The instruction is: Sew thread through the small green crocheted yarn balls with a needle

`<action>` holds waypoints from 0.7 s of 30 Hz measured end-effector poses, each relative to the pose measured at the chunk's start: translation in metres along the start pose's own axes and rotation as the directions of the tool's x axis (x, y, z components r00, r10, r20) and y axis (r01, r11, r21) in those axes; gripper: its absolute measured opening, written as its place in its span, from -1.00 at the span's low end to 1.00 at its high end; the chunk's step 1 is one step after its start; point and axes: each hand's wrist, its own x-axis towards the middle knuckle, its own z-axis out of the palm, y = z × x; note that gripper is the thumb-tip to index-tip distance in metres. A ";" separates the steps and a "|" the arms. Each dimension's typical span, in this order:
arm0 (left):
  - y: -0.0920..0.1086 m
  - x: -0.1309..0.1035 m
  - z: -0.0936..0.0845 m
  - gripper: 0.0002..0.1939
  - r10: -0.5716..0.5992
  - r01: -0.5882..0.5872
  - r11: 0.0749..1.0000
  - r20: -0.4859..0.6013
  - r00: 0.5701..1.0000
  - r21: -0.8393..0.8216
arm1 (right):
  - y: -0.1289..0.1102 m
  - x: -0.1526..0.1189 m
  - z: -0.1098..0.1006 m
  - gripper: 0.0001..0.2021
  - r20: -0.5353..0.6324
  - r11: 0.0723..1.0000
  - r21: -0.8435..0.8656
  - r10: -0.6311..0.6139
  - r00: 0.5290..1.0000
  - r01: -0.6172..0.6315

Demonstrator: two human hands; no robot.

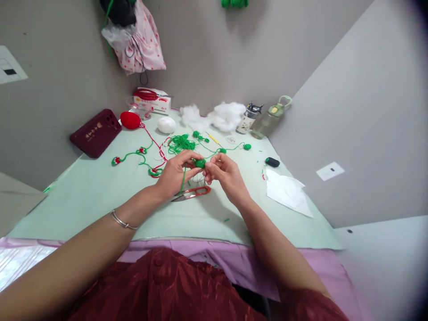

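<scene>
Between my hands, near the middle of the table, is a small green crocheted piece [200, 163]. My left hand [177, 171] pinches it from the left between thumb and fingers, and a green strand hangs down beside that thumb. From the right, the closed fingertips of my right hand [224, 171] meet the piece's edge; whether they hold a needle or thread is too small to tell. Orange-handled thread snips [197, 191] lie just below my hands. Behind them rest a heap of green yarn [181, 144] and a yellow crochet hook [213, 139].
A maroon phone [96, 133], red yarn ball [130, 120], white yarn ball [166, 125] and stuffing [227, 117] stand toward the back. A bottle [266, 122] and pen cup [246, 121] are back right. White paper [288, 192] lies right, red-green pieces [116, 161] left.
</scene>
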 end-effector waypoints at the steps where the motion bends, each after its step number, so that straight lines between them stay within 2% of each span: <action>1: -0.001 -0.001 0.000 -0.81 0.012 -0.012 0.999 0.005 1.000 0.030 | 0.001 0.000 0.000 -0.66 -0.001 1.000 -0.022 -0.018 1.000 0.018; 4: -0.004 -0.002 0.000 -0.82 0.042 -0.045 0.993 0.035 0.999 0.112 | 0.006 -0.001 0.000 -0.78 -0.023 0.959 -0.271 -0.093 0.995 0.084; 6: -0.005 -0.002 0.000 -0.82 0.048 -0.058 0.987 0.075 0.996 0.147 | 0.009 -0.002 0.000 -0.90 -0.033 0.857 -0.494 -0.191 0.981 0.150; 8: -0.006 -0.003 0.000 -0.80 0.045 -0.062 0.987 0.115 0.992 0.147 | 0.008 -0.002 0.001 -0.92 -0.042 0.754 -0.619 -0.310 0.950 0.219; 10: -0.006 -0.003 0.000 -0.79 0.051 -0.071 0.988 0.144 0.988 0.137 | 0.002 -0.001 0.000 -0.92 -0.085 0.747 -0.605 -0.405 0.910 0.276; 12: -0.006 -0.003 0.000 -0.77 0.067 -0.093 0.986 0.178 0.982 0.140 | -0.008 0.002 -0.005 -0.94 -0.170 0.839 -0.452 -0.414 0.894 0.303; 14: -0.006 -0.003 -0.001 -0.76 0.078 -0.110 0.983 0.211 0.975 0.149 | -0.025 0.005 -0.014 -0.90 -0.224 0.941 -0.212 -0.310 0.924 0.264; 16: -0.007 -0.003 -0.001 -0.74 0.075 -0.110 0.983 0.223 0.972 0.150 | -0.047 0.006 -0.027 -0.84 -0.185 0.986 -0.006 -0.165 0.969 0.167; 17: -0.007 -0.003 -0.002 -0.74 0.073 -0.108 0.983 0.224 0.972 0.149 | -0.059 0.005 -0.036 -0.82 -0.163 0.989 0.044 -0.132 0.978 0.141; 19: -0.006 -0.002 -0.003 -0.76 0.074 -0.112 0.981 0.227 0.971 0.157 | -0.087 -0.001 -0.054 -0.80 -0.179 0.982 0.022 -0.183 0.967 0.190; 20: -0.006 -0.002 -0.004 -0.78 0.076 -0.117 0.979 0.236 0.969 0.167 | -0.101 -0.006 -0.063 -0.80 -0.189 0.959 -0.090 -0.280 0.941 0.268; 21: -0.005 -0.002 -0.004 -0.79 0.077 -0.122 0.977 0.246 0.966 0.176 | -0.114 -0.012 -0.073 -0.77 -0.165 0.890 -0.302 -0.403 0.900 0.343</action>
